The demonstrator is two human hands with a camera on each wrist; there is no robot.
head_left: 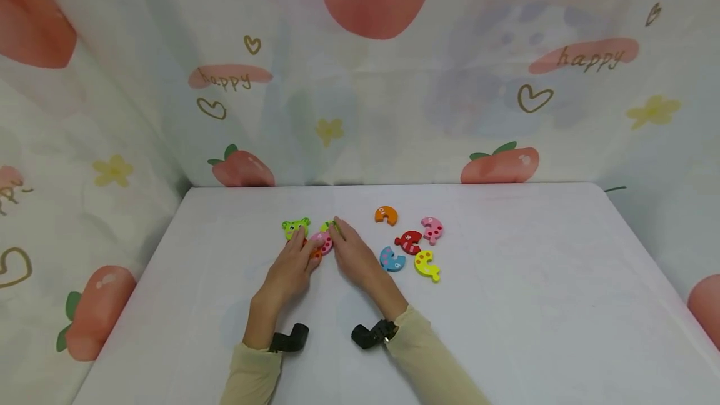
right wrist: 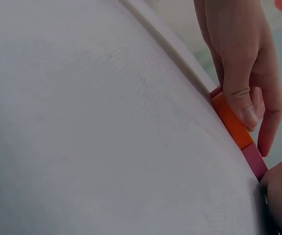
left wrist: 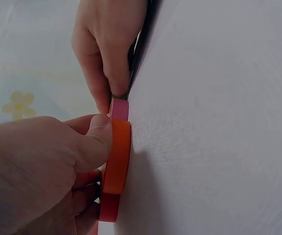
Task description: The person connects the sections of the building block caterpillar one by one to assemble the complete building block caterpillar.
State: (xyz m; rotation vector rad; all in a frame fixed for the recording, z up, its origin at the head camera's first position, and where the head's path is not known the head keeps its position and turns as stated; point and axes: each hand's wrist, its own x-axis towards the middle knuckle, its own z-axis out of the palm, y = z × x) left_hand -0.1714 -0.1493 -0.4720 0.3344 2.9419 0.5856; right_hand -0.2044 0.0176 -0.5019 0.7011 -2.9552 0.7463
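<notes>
Pinching the green piece point(head_left: 325, 226) just beyond the pink piece point(left wrist: 119, 109), my right hand point(head_left: 355, 258) is nearly closed; my left hand point(head_left: 289, 272), half-curled left of the pink piece, grips the orange piece point(left wrist: 117, 156) touching it. Uneven pressure from either hand could twist that contact apart. The left wrist view reveals my thumb on the orange edge; only the head view shows the blue piece point(head_left: 391, 260), right of the pink.

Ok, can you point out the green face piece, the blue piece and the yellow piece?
Green face piece point(head_left: 294, 229): head view, middle of the face.
Blue piece point(head_left: 389, 264): head view, lower part of its body.
Yellow piece point(head_left: 420, 264): head view, left side of its curve.
</notes>
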